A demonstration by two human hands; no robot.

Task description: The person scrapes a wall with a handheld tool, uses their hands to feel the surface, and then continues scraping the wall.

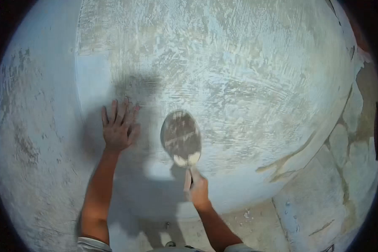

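Observation:
A pale wall with patchy, scraped-looking blue-white paint fills most of the view. My left hand lies against it left of the middle, palm to the surface and fingers spread. Lower and to the right, my right hand is wrapped round the handle of a trowel with a large oval blade. Its blade points up the wall, grey-brown with pale smears across it and whitish residue near the handle. Shadows of my arms and head fall on the wall around both hands.
At lower right lies a floor of irregular stone slabs with dark joints. White flakes are scattered at the wall's foot. A smooth blue-white patch is above my left hand. My shoe shows at the bottom.

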